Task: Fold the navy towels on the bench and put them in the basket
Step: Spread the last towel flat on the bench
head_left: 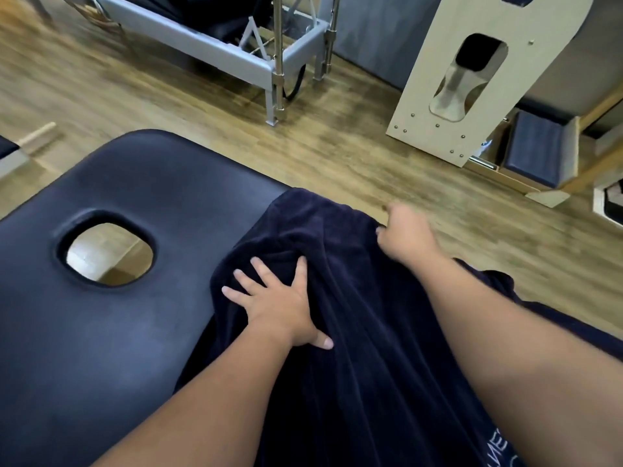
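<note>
A navy towel (364,332) lies rumpled across the right part of the padded navy bench (128,183). My left hand (279,301) presses flat on the towel's left part, fingers spread and straight. At the bench's far right edge my right hand (404,234) grips the towel's far corner, fingers curled round the cloth. Pale lettering shows on the towel at the bottom right. No basket is in view.
The bench has an oval face hole (108,252) on its left part. Beyond it are wooden floor, a grey metal exercise frame (269,59) at the back, a pale wooden panel (472,79) and a navy padded box (536,146) at the right.
</note>
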`<state>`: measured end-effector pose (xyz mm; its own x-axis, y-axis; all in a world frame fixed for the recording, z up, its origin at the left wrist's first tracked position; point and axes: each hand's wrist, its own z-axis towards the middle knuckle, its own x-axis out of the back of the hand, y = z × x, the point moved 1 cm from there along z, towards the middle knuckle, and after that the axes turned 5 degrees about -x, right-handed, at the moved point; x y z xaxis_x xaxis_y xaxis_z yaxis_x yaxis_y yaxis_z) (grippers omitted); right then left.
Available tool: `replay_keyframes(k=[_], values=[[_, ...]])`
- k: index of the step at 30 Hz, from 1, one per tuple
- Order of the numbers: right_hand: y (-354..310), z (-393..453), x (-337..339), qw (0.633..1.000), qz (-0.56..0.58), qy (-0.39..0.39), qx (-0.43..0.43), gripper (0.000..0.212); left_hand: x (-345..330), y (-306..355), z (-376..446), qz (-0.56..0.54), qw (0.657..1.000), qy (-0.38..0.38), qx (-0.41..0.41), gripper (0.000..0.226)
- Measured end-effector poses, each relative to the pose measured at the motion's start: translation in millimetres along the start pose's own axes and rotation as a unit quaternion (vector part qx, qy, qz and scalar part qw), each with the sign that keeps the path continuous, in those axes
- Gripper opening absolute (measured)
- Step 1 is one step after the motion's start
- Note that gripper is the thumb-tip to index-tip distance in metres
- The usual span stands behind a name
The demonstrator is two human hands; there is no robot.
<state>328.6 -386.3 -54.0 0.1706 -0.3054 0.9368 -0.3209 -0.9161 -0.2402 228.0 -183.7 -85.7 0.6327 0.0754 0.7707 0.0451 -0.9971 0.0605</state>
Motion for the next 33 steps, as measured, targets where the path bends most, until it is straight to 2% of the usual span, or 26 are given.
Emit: replay_keyframes(k=[2, 3, 8, 11, 13, 14, 15, 16, 17, 18, 19, 20, 22, 24, 27, 33], values=[[24, -15, -13, 0.999, 0.011, -0.05, -0.001, 0.041, 2, 5, -1, 0.011, 1.0, -0.007, 0.009, 0.157], [35, -21, -16, 0.999, 0.012, -0.05, -0.001, 0.044, 4, 7, -1, 0.019, 1.0, -0.008, 0.013, 0.157], [96, -49, -9, 0.999, 0.014, 0.018, -0.044, 0.034, 5, 6, -3, 0.028, 0.999, -0.01, 0.012, 0.157], [144, -71, -5, 0.996, 0.048, 0.064, -0.039, 0.024, 9, 10, -5, 0.036, 0.998, -0.032, 0.035, 0.156], [178, -87, -3, 0.996, 0.04, 0.071, -0.044, 0.028, 14, 25, -13, 0.053, 0.996, -0.039, 0.054, 0.15], [196, -96, -1, 0.995, 0.034, 0.068, -0.063, 0.034, 16, 39, -22, 0.082, 0.996, -0.016, 0.039, 0.137], [211, -103, 2, 0.994, 0.031, 0.065, -0.088, 0.04, 15, 54, -32, 0.121, 0.992, 0.035, -0.008, 0.111], [225, -108, 4, 0.992, 0.031, 0.059, -0.11, 0.047, 10, 71, -42, 0.145, 0.981, 0.1, -0.081, 0.084], [240, -113, 7, 0.99, 0.031, 0.048, -0.129, 0.054, 0, 91, -53, 0.141, 0.966, 0.15, -0.159, 0.066], [252, -116, 11, 0.989, 0.026, 0.032, -0.144, 0.061, -12, 110, -66, 0.118, 0.954, 0.154, -0.228, 0.062], [265, -121, 15, 0.987, 0.012, 0.016, -0.162, 0.068, -26, 128, -79, 0.095, 0.95, 0.12, -0.274, 0.068], [276, -126, 19, 0.983, -0.009, 0.002, -0.183, 0.071, -39, 143, -87, 0.089, 0.952, 0.072, -0.283, 0.078], [296, -133, 26, 0.973, -0.034, -0.012, -0.228, 0.064, -59, 163, -89, 0.11, 0.962, 0.018, -0.25, 0.096], [312, -137, 28, 0.972, -0.053, 0.001, -0.228, 0.05, -72, 172, -83, 0.112, 0.966, 0.03, -0.233, 0.1], [326, -136, 20, 0.982, -0.079, 0.04, -0.167, 0.03, -74, 178, -71, 0.1, 0.967, 0.043, -0.23, 0.103], [348, -99, 41, 0.975, -0.068, 0.125, -0.171, 0.013, -54, 204, -49, 0.085, 0.976, 0.011, -0.199, 0.12]])
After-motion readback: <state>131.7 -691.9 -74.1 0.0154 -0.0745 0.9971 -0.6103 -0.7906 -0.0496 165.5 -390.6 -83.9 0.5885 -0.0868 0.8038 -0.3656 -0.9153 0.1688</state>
